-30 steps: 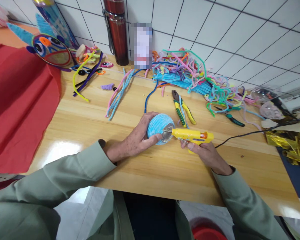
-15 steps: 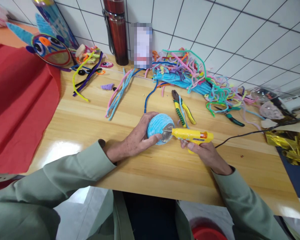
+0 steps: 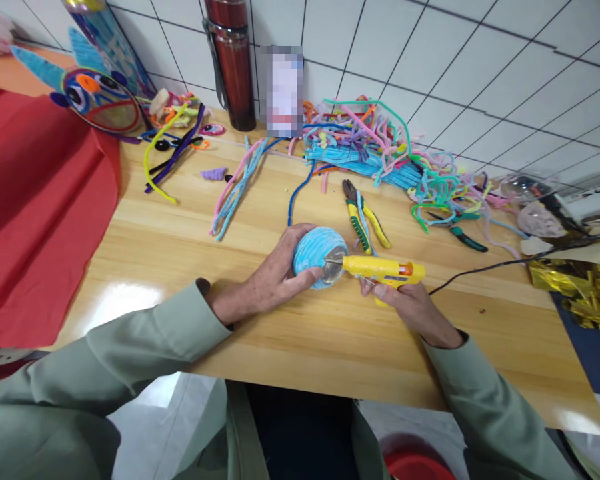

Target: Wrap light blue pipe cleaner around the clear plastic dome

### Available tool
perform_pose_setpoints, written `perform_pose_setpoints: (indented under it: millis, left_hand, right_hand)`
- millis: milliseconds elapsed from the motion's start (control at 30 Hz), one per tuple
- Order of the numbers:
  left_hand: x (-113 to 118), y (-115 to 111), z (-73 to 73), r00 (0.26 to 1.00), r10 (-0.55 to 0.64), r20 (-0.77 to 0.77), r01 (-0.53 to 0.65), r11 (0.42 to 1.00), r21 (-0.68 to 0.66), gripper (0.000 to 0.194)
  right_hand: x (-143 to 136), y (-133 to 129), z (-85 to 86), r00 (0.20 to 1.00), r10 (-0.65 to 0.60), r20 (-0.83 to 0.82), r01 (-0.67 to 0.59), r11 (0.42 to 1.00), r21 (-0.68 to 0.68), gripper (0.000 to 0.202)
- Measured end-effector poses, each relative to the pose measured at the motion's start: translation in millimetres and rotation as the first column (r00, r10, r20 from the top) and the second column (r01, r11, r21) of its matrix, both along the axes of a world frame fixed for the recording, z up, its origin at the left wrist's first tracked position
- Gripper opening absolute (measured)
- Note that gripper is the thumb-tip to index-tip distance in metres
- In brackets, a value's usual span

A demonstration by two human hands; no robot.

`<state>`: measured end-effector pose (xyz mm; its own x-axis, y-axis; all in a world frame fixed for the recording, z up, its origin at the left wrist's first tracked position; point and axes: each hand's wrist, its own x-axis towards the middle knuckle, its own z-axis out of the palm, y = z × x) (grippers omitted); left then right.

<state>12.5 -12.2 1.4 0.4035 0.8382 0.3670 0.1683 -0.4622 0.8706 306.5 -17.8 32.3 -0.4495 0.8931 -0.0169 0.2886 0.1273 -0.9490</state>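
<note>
A ball [image 3: 314, 252] wrapped in light blue strands, with a bare greyish patch on its right side, is held by my left hand [image 3: 275, 277], the thumb across its lower front. My right hand [image 3: 413, 308] grips a yellow glue gun [image 3: 375, 268] by its handle. The gun points left, its nozzle over the bare patch; whether the tip touches is too small to tell. Just behind the gun lie yellow-green pliers [image 3: 367, 217], with a light blue strand between their handles. A dark blue pipe cleaner [image 3: 299, 193] runs back from behind the ball.
Along the wall stand a red flask [image 3: 233, 73] and a blurred upright panel [image 3: 285, 93], beside a heap of coloured pipe cleaners [image 3: 375, 150]. Dark green pliers [image 3: 467, 239] lie right. Red cloth [image 3: 40, 220] covers the left side. The gun's black cord [image 3: 500, 265] trails right.
</note>
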Motion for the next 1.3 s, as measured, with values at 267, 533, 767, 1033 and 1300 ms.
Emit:
perform_pose_setpoints:
  millis: [267,533,767,1033,1300]
  left_hand:
    - [0.4,0.5,-0.5,1.0,0.003,0.002,-0.003,1.0,-0.003,0.062]
    - [0.1,-0.1,0.8,1.0,0.004,0.004,-0.004,1.0,-0.014,0.062]
    - [0.1,-0.2,1.2,1.0,0.002,0.005,-0.001,1.0,-0.016,0.061]
    - [0.0,-0.6,0.4,1.0,0.003,0.016,-0.002,0.999,-0.034,0.062]
    - [0.5,-0.6,2.1,1.0,-0.004,0.011,0.005,1.0,-0.03,0.061]
  right_hand:
    - [-0.6,-0.3,1.2,1.0,0.003,0.005,-0.003,1.0,0.0,0.046]
    - [0.8,-0.5,-0.5,1.0,0.003,0.023,-0.003,1.0,-0.002,0.046]
    - [0.3,-1.4,0.6,1.0,-0.002,0.024,0.002,1.0,-0.013,0.046]
    - [0.7,-0.1,-1.5,1.0,0.005,0.012,-0.005,1.0,0.005,0.045]
    - [1.6,-1.2,-2.2,0.999,-0.007,0.031,0.007,1.0,-0.012,0.047]
